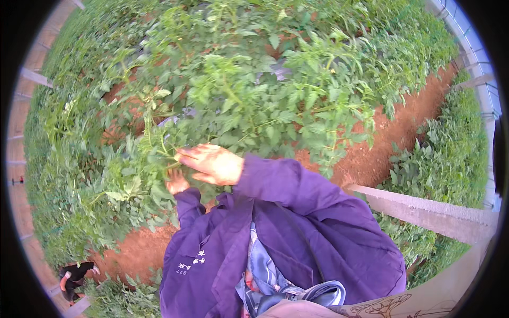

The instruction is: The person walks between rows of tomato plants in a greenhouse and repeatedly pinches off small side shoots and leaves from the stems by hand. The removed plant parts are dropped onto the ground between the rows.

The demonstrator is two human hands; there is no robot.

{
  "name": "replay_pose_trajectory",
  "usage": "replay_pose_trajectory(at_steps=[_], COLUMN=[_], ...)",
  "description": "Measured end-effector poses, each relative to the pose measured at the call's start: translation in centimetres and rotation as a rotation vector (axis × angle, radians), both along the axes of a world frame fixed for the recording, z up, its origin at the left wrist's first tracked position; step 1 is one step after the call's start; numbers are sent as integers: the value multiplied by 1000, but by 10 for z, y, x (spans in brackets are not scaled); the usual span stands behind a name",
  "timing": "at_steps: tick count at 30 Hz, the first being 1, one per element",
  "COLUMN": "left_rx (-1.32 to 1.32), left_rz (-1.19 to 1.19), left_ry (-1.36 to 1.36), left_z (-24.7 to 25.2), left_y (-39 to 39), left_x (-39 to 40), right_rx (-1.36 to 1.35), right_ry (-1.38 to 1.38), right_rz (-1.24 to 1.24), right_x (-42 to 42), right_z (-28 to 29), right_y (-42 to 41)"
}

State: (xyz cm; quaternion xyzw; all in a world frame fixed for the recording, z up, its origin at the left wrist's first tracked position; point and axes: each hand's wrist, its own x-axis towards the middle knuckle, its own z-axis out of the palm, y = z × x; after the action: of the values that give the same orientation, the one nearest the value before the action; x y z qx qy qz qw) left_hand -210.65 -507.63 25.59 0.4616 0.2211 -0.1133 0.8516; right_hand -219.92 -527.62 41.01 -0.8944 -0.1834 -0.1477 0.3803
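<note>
Leafy tomato plants [238,91] fill the bed before me. My right hand [210,163], in a purple sleeve, reaches left among the stems with its fingers extended near a green tomato stem [162,148]. Just below and to its left is my left hand [177,182], partly hidden by leaves, with its fingers raised toward the same plant. Whether either hand grips the stem cannot be made out, as foliage and blur cover the fingertips.
A pale post [421,212] slants out at my right beside a red soil path [381,159]. Another plant row [429,159] grows beyond it. At the lower left a person in dark clothes [74,280] bends near the plants.
</note>
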Motion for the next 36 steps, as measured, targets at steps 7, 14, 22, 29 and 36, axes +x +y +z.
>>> replay_pose_trajectory(at_steps=[7,14,22,29,36], left_rx=[311,415,328,-305,97], left_rz=[-289,-575,-318,-749,-1162], left_ry=[144,-455,-362,-305,-204], left_z=[-140,-78,-165,-83,-11], left_y=[-42,-172,-200,-264,-267], left_x=[-137,-115,47,69,75], right_rx=[280,645,228,-308,682], right_ry=[27,121,375,559,850], right_rz=[-514,-639,-178,-391,-502], right_x=[-167,-181,-68,65,118], right_z=[23,17,-4,-66,-166], right_y=[-267,-334,-263,-241,-263])
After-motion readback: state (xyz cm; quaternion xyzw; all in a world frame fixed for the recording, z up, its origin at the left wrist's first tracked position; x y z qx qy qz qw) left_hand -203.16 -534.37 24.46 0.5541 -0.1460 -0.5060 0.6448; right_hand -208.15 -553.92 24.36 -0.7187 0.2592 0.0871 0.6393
